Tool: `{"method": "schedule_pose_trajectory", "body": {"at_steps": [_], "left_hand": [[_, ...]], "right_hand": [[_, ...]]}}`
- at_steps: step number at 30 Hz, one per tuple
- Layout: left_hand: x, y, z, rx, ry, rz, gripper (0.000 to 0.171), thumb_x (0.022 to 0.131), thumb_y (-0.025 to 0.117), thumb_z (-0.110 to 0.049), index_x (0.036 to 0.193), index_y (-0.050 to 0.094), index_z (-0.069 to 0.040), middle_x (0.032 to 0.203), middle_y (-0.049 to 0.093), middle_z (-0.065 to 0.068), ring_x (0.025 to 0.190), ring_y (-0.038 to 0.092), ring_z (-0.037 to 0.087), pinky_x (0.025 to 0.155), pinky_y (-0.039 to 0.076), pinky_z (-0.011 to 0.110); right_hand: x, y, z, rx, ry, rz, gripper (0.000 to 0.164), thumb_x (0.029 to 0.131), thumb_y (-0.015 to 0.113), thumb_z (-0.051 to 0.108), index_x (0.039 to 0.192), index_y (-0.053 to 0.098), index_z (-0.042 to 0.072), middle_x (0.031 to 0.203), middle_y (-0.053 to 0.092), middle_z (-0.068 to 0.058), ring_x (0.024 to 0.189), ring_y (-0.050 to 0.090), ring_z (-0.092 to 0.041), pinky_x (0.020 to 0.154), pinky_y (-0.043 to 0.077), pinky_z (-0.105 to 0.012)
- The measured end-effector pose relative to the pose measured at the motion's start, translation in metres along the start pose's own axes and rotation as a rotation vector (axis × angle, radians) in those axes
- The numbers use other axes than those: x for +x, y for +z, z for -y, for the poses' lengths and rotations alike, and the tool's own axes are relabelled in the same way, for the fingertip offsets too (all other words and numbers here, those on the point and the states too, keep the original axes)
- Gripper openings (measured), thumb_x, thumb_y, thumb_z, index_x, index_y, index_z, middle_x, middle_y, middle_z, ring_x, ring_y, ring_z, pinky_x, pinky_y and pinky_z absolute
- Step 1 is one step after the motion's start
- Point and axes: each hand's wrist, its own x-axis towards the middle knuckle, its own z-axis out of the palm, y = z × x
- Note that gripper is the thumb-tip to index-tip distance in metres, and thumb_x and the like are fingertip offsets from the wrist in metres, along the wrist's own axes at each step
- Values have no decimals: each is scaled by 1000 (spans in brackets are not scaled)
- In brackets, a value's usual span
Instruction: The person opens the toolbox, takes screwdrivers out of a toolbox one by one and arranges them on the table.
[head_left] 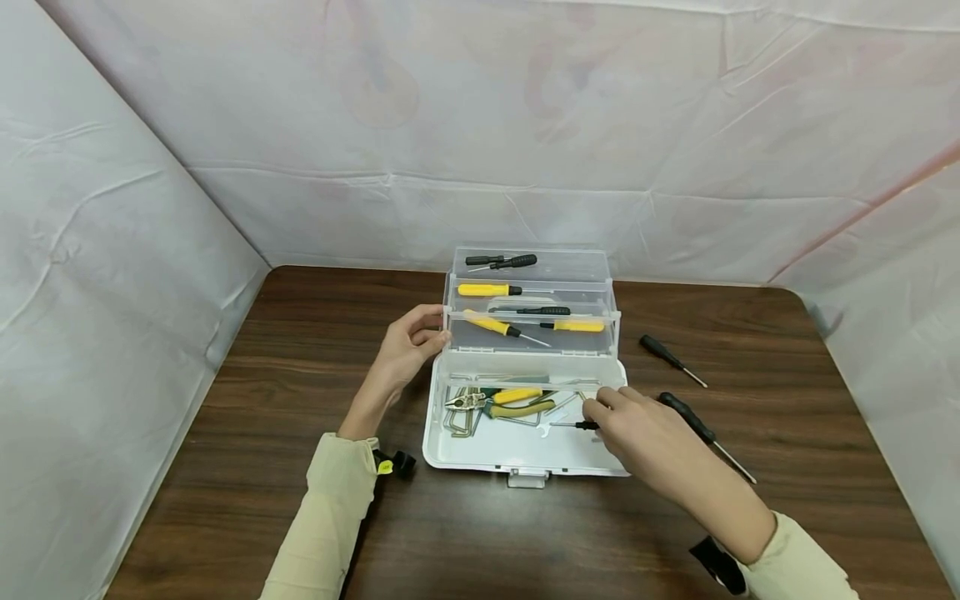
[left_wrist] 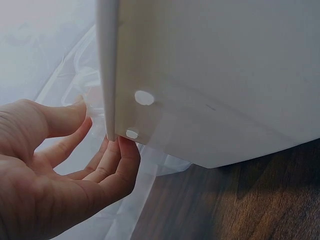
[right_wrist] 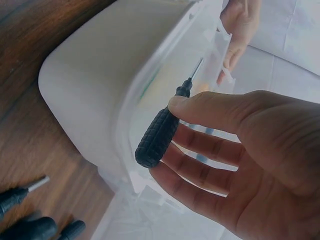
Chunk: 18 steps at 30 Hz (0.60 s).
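Note:
A white toolbox [head_left: 472, 454] stands open on the table, its clear tiered trays [head_left: 581, 265] raised at the back. My left hand [head_left: 405, 354] holds the left edge of the trays, thumb on one side and fingers on the other. My right hand [head_left: 645, 437] pinches a small black screwdriver [right_wrist: 159, 137] between thumb and fingers, over the right part of the box. Inside lie pliers [head_left: 517, 395] with yellow-green handles, several hex keys [head_left: 457, 432] and a small wrench [head_left: 543, 431]. Yellow screwdrivers [head_left: 483, 290] and black screwdrivers [head_left: 513, 262] sit in the trays.
Right of the box, one black screwdriver [head_left: 660, 348] lies on the dark wooden table [head_left: 300, 375], with a longer one [head_left: 688, 417] nearer my right arm. White sheeting [head_left: 450, 142] hangs behind and at both sides. A clear latch [head_left: 528, 478] juts from the box's front.

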Motion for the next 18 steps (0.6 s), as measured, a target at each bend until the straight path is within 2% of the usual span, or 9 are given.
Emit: {"method": "schedule_pose_trajectory", "body": {"at_steps": [5,11,18], "left_hand": [[-1,0,-1,-2,0,-5,49,103,64,-5,150,54,-12,138,60,19,104,68,9,86,57,24],[-1,0,0,-3,-2,-6,49,103,65,-5,150,54,-12,138,60,20,101,67,7,84,57,22],[0,0,-1,-2,-11,-2,49,103,65,-6,150,54,-13,139,60,19,104,68,10,86,58,25]], "right_hand": [[-6,-8,-4,5,33,-21,24,82,83,2,96,68,13,89,65,1,77,60,-19,58,49,-33],[-18,-14,-17,74,107,-26,28,82,85,4,102,70,16,96,68,2,86,66,-20,63,54,-38],[-31,-20,-34,115,190,-22,28,84,86,7,107,72,15,102,71,-1,88,69,-23,59,53,-39]]}}
